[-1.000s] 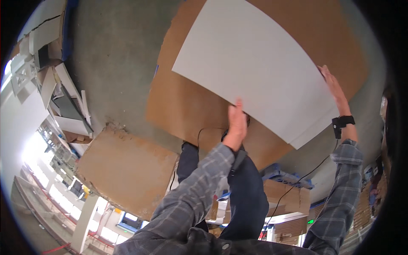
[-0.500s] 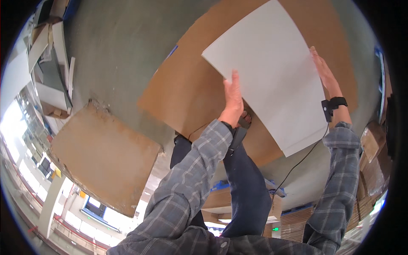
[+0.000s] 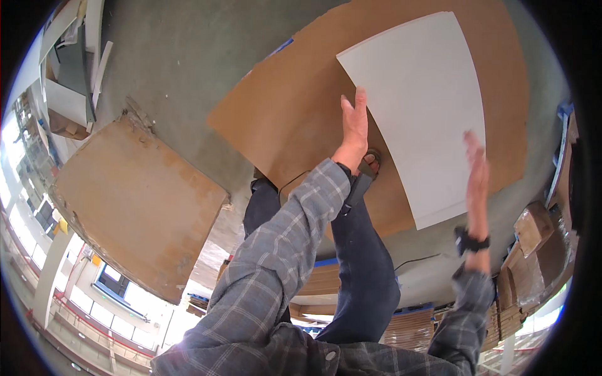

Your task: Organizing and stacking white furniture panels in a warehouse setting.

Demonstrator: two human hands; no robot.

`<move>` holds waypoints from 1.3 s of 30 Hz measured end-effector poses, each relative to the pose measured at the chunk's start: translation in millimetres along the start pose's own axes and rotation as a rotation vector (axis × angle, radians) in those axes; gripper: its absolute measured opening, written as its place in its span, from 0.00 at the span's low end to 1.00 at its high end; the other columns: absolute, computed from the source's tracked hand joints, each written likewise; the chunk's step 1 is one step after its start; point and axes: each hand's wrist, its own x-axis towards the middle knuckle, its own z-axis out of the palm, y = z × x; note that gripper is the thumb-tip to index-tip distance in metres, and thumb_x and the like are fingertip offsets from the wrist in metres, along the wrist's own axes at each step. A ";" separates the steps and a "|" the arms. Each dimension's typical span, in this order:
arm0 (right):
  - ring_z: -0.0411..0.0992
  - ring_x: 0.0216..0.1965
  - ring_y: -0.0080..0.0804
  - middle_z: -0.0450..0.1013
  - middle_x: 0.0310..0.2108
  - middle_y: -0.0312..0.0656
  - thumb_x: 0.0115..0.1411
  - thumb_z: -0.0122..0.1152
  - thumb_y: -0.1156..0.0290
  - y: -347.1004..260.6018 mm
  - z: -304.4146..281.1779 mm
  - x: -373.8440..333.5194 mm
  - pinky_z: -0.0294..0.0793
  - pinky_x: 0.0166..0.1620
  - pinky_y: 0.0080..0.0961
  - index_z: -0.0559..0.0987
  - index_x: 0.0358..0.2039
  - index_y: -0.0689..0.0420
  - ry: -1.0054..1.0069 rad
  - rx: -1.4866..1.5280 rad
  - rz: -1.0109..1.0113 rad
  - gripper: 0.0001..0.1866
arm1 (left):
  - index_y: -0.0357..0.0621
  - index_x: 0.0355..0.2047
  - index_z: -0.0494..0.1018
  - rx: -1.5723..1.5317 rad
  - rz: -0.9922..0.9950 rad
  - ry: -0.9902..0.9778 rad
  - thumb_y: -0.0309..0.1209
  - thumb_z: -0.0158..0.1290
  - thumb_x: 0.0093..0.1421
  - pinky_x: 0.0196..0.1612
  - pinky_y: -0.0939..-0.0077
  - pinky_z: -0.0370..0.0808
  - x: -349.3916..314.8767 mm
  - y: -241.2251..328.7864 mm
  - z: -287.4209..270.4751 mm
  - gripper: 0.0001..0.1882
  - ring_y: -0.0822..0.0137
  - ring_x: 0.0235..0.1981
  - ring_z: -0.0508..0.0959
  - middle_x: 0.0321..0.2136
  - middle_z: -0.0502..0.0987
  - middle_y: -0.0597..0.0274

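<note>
Framing a sheet (image 3: 417,94) between them, left hand (image 3: 355,128) and right hand (image 3: 477,172) stand open, gripping nothing; flat palms should spare its edges.

The white sheet (image 3: 423,113) looks smooth and matt, possibly paperboard, the brown cardboard (image 3: 282,119) dull, the sleeves (image 3: 266,250) cloth.

Two sleeves (image 3: 269,257), two legs (image 3: 367,276), one left hand (image 3: 355,128), one right hand (image 3: 478,178), one brown sheet (image 3: 282,119) and at least one white sheet (image 3: 420,94) showed.
</note>
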 end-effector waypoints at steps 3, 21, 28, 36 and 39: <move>0.58 0.63 0.41 0.62 0.60 0.50 0.69 0.27 0.51 -17.2 23.8 -98.3 0.50 0.65 0.35 0.62 0.60 0.65 -0.256 0.053 -0.066 0.32 | 0.24 0.63 0.36 -0.055 -0.002 -0.050 0.69 0.43 0.54 0.67 0.65 0.44 10.6 -1.3 18.5 0.60 0.52 0.68 0.43 0.65 0.41 0.36; 0.61 0.60 0.50 0.62 0.58 0.55 0.66 0.37 0.53 -114.8 102.0 -252.6 0.58 0.61 0.34 0.56 0.62 0.64 -0.575 -0.110 0.110 0.32 | 0.20 0.61 0.38 0.046 -0.002 -0.136 0.62 0.45 0.58 0.66 0.69 0.48 34.7 -4.9 36.0 0.55 0.50 0.66 0.50 0.64 0.46 0.35; 0.62 0.59 0.48 0.63 0.58 0.55 0.67 0.37 0.50 -112.7 115.6 -260.4 0.58 0.61 0.35 0.56 0.63 0.63 -0.521 -0.064 0.102 0.34 | 0.22 0.62 0.35 -0.019 -0.071 -0.158 0.61 0.50 0.54 0.66 0.70 0.49 52.5 -10.1 41.9 0.59 0.52 0.66 0.49 0.64 0.44 0.36; 0.64 0.58 0.47 0.63 0.58 0.54 0.67 0.37 0.49 -106.9 107.4 -264.5 0.60 0.60 0.35 0.56 0.63 0.63 -0.486 -0.036 0.127 0.34 | 0.21 0.62 0.30 -0.004 -0.161 -0.225 0.64 0.51 0.51 0.66 0.68 0.47 -1.3 -26.9 45.2 0.64 0.52 0.67 0.45 0.65 0.38 0.37; 0.64 0.58 0.47 0.63 0.58 0.55 0.67 0.38 0.49 -101.3 106.8 -264.1 0.60 0.60 0.35 0.55 0.63 0.63 -0.458 0.029 0.138 0.34 | 0.21 0.62 0.33 0.060 -0.262 -0.244 0.67 0.50 0.49 0.66 0.64 0.47 -35.3 -75.4 45.0 0.65 0.52 0.67 0.46 0.65 0.41 0.35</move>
